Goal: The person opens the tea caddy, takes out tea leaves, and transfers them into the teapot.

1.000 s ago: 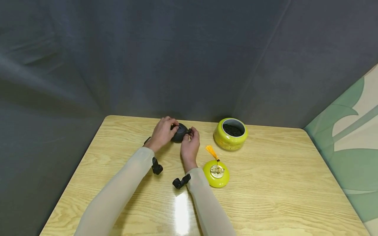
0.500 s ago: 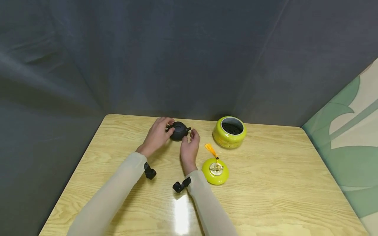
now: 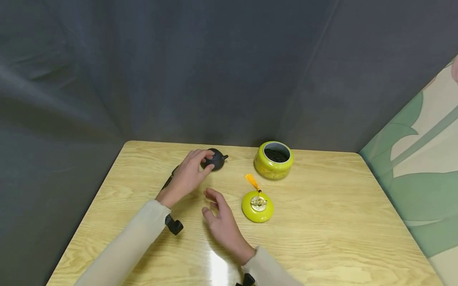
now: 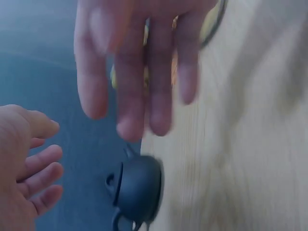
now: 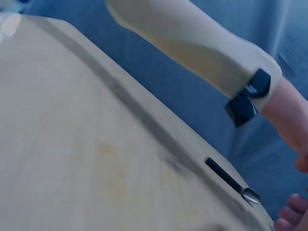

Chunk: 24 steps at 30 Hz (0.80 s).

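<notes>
A small dark teapot (image 3: 215, 159) stands near the table's back edge, its spout pointing right. In the left wrist view the teapot (image 4: 139, 188) shows a lid with a knob on top. My left hand (image 3: 187, 171) hovers at its left side, fingers loosely bent in front of it; the left wrist view shows a gap between them. My right hand (image 3: 225, 224) is in the air nearer to me, fingers loosely bent, holding nothing. A yellow lid (image 3: 257, 212) with an orange tassel lies right of that hand. The yellow jar (image 3: 272, 170) behind it is uncovered, with dark contents inside.
A black-handled spoon (image 5: 226, 175) lies on the table near its edge, below my left forearm in the right wrist view. A dark curtain (image 3: 229, 71) rises right behind the wooden table (image 3: 332, 222). A patterned panel (image 3: 425, 174) stands at the right.
My right hand has left the teapot's spout and drawn back toward me. My left hand has loosened and shifted slightly left and nearer. The teapot stays on the table.
</notes>
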Motion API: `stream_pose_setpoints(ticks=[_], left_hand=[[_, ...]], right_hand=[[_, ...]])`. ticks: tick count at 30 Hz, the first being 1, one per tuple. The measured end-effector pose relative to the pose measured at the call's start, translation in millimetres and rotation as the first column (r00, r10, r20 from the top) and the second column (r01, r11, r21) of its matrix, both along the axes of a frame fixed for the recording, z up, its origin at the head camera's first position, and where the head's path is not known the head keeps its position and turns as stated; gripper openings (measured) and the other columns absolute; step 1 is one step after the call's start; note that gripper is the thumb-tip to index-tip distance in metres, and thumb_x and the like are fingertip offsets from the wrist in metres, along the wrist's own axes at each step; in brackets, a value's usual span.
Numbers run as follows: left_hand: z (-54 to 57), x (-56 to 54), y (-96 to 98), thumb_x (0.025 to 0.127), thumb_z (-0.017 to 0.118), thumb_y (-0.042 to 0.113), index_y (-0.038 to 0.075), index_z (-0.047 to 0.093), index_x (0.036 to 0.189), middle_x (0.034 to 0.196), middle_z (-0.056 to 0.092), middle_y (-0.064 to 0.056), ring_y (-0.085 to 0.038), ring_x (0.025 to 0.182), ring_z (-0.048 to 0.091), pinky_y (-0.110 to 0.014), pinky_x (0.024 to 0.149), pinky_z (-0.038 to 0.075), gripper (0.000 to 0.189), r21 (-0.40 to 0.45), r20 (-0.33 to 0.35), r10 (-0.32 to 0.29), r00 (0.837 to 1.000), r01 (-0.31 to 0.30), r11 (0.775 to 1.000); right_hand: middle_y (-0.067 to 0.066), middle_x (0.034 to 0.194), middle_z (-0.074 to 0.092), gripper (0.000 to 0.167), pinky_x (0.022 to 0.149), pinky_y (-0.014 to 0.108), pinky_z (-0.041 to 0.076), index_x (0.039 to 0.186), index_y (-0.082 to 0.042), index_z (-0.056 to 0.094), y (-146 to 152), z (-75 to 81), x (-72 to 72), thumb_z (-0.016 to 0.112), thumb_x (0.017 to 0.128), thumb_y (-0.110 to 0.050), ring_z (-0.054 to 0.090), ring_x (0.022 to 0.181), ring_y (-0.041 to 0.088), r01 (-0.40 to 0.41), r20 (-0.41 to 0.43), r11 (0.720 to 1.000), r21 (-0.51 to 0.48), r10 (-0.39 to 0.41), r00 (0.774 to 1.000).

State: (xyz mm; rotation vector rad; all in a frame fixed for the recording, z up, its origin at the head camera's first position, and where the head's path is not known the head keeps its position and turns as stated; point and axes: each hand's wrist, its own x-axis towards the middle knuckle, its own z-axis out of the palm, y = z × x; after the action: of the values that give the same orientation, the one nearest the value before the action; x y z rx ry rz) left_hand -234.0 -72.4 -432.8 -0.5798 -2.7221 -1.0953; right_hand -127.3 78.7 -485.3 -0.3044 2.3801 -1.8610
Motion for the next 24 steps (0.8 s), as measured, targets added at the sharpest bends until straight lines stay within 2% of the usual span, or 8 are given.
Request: stream_pose_setpoints(ticks=[3, 6, 11, 18, 24], left_hand=[[3.4, 9.5, 9.7, 0.105, 0.07, 0.025, 0.017, 0.064, 0.141, 0.134, 0.069, -0.002, -0.024, 0.118, 0.065, -0.044, 0.097, 0.058, 0.037, 0.012, -0.002, -0.047, 0.999, 0.047, 0.999], [6.3, 18.3, 20.6, 0.104, 0.071, 0.024, 0.017, 0.065, 0.139, 0.134, 0.068, -0.001, -0.023, 0.119, 0.066, -0.042, 0.1, 0.058, 0.036, 0.023, -0.003, -0.09, 0.996, 0.09, 0.996], [8.4, 34.1, 39.1, 0.103, 0.074, 0.024, 0.018, 0.067, 0.136, 0.132, 0.069, 0.003, -0.019, 0.118, 0.065, -0.037, 0.099, 0.058, 0.034, -0.019, -0.025, -0.147, 0.989, 0.146, 0.989], [6.7, 53.8, 62.2, 0.103, 0.074, 0.027, 0.018, 0.068, 0.136, 0.133, 0.07, 0.005, -0.014, 0.118, 0.064, -0.034, 0.1, 0.058, 0.035, -0.069, -0.052, -0.225, 0.973, 0.221, 0.973], [-10.3, 60.2, 81.3, 0.102, 0.075, 0.026, 0.017, 0.069, 0.135, 0.13, 0.07, 0.006, -0.013, 0.115, 0.063, -0.034, 0.099, 0.057, 0.034, -0.081, -0.03, -0.247, 0.969, 0.244, 0.966]], right_hand=[[0.016, 0.152, 0.059, 0.047, 0.12, 0.047, 0.046, 0.153, -0.007, 0.05, 17.1, 4.2, 22.2, 0.057, 0.106, -0.006, 0.056, 0.142, 0.032, -0.078, 0.023, 0.997, 0.022, 0.078, 0.997], [0.017, 0.149, 0.062, 0.044, 0.115, 0.038, 0.051, 0.15, -0.004, 0.052, 34.8, 8.1, 38.1, 0.056, 0.107, -0.006, 0.059, 0.138, 0.037, -0.126, 0.048, 0.991, 0.037, 0.124, 0.991], [0.017, 0.148, 0.063, 0.042, 0.11, 0.025, 0.052, 0.15, -0.001, 0.052, 63.0, 13.7, 53.4, 0.055, 0.108, -0.006, 0.06, 0.138, 0.039, -0.138, 0.109, 0.99, 0.028, 0.134, 0.985], [0.019, 0.142, 0.067, 0.039, 0.103, 0.021, 0.054, 0.144, 0.0, 0.057, 103.5, 23.3, 54.9, 0.057, 0.106, -0.002, 0.064, 0.133, 0.036, 0.022, 0.119, 1.0, 0.014, -0.024, 0.993], [0.016, 0.136, 0.07, 0.033, 0.099, 0.021, 0.057, 0.139, 0.0, 0.061, 136.6, 29.7, 51.2, 0.058, 0.106, -0.003, 0.069, 0.123, 0.022, 0.183, 0.113, 0.983, 0.017, -0.184, 0.976]])
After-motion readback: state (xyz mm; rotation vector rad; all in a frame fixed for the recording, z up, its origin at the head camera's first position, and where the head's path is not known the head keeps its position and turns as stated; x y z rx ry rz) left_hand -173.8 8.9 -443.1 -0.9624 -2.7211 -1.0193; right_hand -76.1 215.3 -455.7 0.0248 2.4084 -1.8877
